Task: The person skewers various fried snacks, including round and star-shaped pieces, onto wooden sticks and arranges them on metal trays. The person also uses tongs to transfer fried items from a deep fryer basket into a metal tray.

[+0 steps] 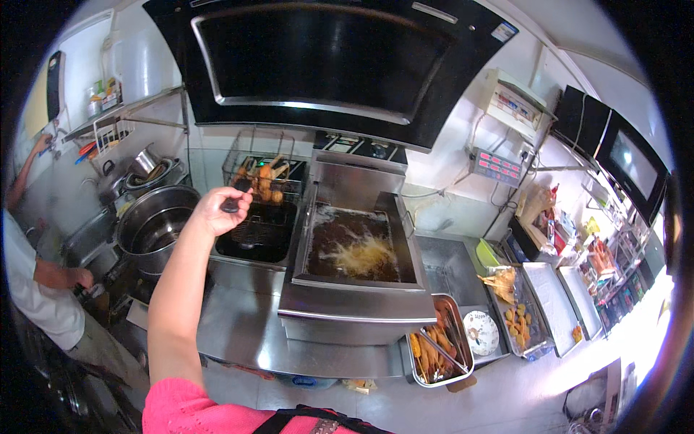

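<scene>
My left hand grips the black handle of a wire fryer basket. Browned food on sticks lies in the basket, which is held above the left fryer well. Dark oil and a wire rack show in that well. To its right, oil bubbles in a larger stainless steel fryer, with pale foam near the middle. My right hand is out of view.
A metal tray of fried food with tongs stands by the fryer's right front corner, beside a patterned plate. Further right are more trays. A large steel pot stands left; another person is beyond it. A range hood hangs above.
</scene>
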A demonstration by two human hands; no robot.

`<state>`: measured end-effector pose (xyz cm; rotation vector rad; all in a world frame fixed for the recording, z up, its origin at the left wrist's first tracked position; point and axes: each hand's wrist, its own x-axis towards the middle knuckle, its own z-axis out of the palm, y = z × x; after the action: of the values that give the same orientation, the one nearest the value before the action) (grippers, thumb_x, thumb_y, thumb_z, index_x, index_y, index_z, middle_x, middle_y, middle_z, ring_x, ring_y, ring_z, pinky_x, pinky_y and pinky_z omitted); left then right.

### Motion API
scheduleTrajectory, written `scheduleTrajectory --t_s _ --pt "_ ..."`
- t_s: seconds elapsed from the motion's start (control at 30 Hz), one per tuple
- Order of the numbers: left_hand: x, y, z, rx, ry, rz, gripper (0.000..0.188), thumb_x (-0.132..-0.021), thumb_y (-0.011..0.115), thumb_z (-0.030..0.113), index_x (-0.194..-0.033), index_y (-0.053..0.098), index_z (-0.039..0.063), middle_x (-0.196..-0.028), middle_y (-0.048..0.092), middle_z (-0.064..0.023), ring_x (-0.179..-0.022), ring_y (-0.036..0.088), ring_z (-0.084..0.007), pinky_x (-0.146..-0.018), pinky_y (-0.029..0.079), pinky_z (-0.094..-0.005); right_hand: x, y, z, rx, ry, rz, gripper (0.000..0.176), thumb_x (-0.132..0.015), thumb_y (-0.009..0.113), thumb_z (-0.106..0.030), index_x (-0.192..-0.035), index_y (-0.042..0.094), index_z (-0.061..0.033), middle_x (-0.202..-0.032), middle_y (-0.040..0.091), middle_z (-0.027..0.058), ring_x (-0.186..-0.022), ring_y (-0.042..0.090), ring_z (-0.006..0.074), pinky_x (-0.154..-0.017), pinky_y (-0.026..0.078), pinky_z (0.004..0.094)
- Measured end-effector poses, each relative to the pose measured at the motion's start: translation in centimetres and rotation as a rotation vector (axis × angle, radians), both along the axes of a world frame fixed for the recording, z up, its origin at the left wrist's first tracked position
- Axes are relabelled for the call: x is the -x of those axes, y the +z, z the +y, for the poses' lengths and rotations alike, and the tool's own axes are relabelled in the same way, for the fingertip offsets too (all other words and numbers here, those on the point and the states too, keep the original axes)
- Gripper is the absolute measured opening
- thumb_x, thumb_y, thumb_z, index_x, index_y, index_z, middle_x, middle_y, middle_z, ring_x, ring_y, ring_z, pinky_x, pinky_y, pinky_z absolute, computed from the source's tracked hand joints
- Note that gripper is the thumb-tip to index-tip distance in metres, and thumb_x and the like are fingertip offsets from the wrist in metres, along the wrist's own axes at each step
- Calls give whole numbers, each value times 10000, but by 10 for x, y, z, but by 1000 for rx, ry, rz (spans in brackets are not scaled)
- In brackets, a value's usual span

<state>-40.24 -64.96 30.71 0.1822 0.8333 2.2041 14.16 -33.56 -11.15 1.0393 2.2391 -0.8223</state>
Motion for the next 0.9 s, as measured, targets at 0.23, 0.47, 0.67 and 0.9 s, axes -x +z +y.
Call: scheduleTrajectory --t_s 0.23,0.47,0.67,0.9 --pt "-74 61 22 133 39 376 478 -829 500 53 -1281 370 -33 -802 536 -47 -590 489 -89 -502 435 -200 -86 -20 -11 63 -35 -111 413 -852 437 -372 -1038 642 -66 -1106 599 164 -1047 566 317 -880 446 409" --pt "-177 102 131 41 -190 448 447 -834 457 30 -1268 374 -37 -863 543 -86 -606 523 -96 -504 485 -212 -110 -58 1 111 -80 -119 468 -847 419 -441 -1035 641 -74 -1095 601 176 -1044 566 328 -883 444 415" --pt "-251 80 291 165 -453 478 331 -799 478 9 -1116 387 -17 -789 510 -102 -522 490 -108 -462 440 -253 -157 -143 54 119 -320 -15 422 -800 485 -430 -1004 656 -102 -1099 601 159 -1046 555 342 -880 449 426" --pt "-344 -26 523 548 -591 673 288 -756 521 -46 -1004 389 16 -669 505 -106 -443 494 -151 -380 412 -306 -289 -178 139 58 -320 -22 335 -827 480 -331 -978 651 -87 -1006 629 162 -985 579 343 -824 470 422"
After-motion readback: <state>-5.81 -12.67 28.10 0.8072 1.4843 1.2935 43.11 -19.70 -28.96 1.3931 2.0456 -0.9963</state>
